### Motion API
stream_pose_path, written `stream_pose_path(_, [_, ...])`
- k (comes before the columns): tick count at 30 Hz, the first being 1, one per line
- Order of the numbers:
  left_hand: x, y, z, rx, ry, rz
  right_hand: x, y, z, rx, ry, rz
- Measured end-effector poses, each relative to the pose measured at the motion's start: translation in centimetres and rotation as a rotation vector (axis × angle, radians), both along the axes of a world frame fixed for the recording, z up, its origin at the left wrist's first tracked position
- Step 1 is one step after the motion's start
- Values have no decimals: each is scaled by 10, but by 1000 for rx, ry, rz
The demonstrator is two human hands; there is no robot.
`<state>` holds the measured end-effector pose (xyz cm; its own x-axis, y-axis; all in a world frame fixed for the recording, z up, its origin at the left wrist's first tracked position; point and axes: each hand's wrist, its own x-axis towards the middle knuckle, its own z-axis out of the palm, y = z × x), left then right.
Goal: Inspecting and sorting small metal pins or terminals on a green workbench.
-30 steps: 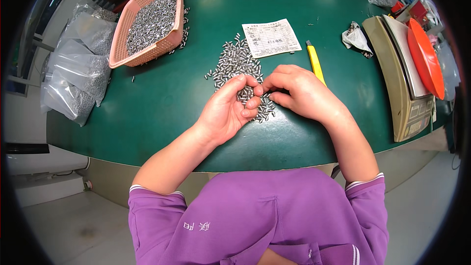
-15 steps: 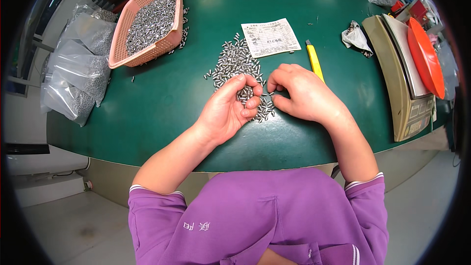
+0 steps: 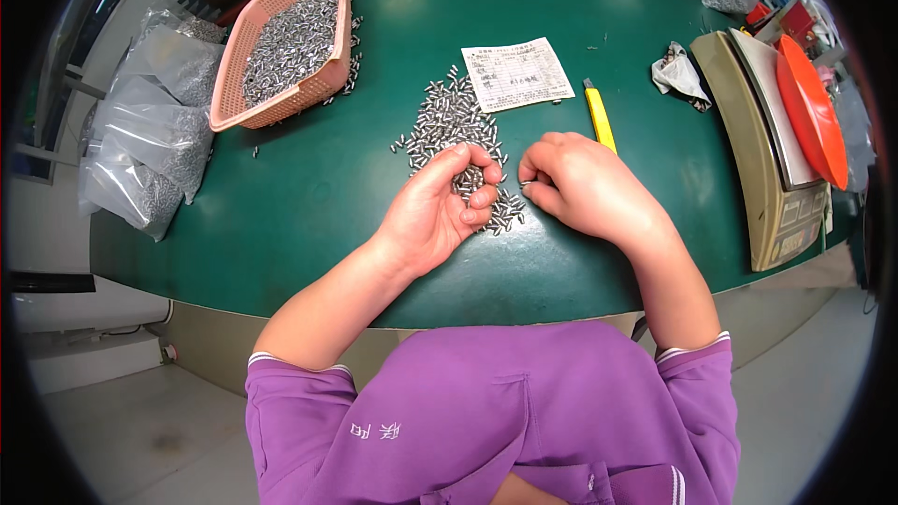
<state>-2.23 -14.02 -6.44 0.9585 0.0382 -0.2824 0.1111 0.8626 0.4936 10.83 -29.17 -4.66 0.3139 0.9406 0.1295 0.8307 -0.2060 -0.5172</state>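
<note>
A heap of small, shiny metal pins [image 3: 447, 120] lies on the green table in front of me. My left hand [image 3: 438, 196] is at the heap's near side, its palm partly turned up and its fingers curled round. Several pins show in the hollow between its thumb and fingers. Just right of the heap, my right hand [image 3: 580, 182] pinches with thumb and forefinger; a small metal pin [image 3: 527, 184] shows at the fingertips. The other fingers of that hand are folded in.
A pink plastic basket [image 3: 229, 84] of pins stands at far left, beside clear bags [image 3: 150, 150] of pins. Beyond the heap lies a printed paper slip [image 3: 517, 73]. Rightward are a yellow utility knife [image 3: 600, 117], crumpled white scrap [image 3: 681, 77], and a scale [image 3: 748, 150] with an orange pan [image 3: 810, 112].
My right hand has drawn slightly right and down, away from the heap, with a pin at its fingertips. My left hand stays almost in place.
</note>
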Motion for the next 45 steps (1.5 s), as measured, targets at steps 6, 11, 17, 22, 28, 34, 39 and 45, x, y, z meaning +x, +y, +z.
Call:
stream_pose_path(6, [-1, 0, -3, 17, 7, 0, -3, 6, -4, 173, 145, -65])
stream_pose_path(11, [1, -3, 2, 124, 7, -45, -10, 12, -2, 268, 700, -25])
stream_pose_path(17, [0, -6, 0, 148, 15, -52, -14, 13, -2, 245, 964, 16])
stream_pose_path(22, [0, -6, 0, 155, 17, -45, -16, 15, -5, 265, 980, 28])
stream_pose_path(28, [0, -6, 1, 156, 15, -52, -18, 18, -11, 333, 1086, 42])
stream_pose_path(34, [0, -6, 2, 150, 10, -70, -16, 16, -7, 320, 1154, 24])
stream_pose_path(39, [-1, -6, 2, 169, 5, -80, -15, 15, -5, 303, 1200, 41])
stream_pose_path(45, [-1, -6, 3, 157, -1, -81, -15, 15, -6, 318, 1148, 33])
